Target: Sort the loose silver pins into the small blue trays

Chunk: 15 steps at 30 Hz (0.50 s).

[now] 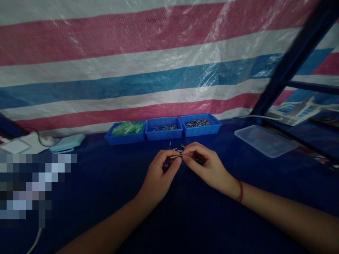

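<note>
While both meet at frame centre, left hand [162,168] and right hand [205,163] pinch one pin [180,155] above the worktop [111,183], bins [163,128] behind.

- Three blue bins in a row: green pieces [125,132], metal pins [164,128], metal pins [200,124].
- Clear plastic lid [265,140] on the desk [106,183].
- Striped tarp [132,70] behind.
- Pale blue case [67,143] at left.

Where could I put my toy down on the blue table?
Bare cloth lies between the three blue bins and the clear lid, and left of the left hand, below the light blue case. It is crowded by the right hand, where metal pins lie.
</note>
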Each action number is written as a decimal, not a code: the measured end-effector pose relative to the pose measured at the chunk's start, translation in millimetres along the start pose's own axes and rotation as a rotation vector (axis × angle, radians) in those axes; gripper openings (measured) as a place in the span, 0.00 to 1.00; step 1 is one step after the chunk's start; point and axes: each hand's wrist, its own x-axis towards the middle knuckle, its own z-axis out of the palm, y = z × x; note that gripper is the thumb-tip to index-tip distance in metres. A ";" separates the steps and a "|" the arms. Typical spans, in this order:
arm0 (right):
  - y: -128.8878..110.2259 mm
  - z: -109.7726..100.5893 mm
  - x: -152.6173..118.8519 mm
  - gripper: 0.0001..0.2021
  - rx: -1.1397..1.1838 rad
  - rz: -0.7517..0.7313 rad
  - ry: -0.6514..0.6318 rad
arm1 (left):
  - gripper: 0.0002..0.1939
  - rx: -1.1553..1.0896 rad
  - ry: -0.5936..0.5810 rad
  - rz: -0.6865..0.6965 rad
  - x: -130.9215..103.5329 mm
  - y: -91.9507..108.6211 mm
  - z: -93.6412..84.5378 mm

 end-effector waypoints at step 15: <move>4.7 -35.8 37.9 0.06 -0.542 -0.273 0.267 | 0.18 -0.133 0.077 -0.087 -1.2 -1.5 4.4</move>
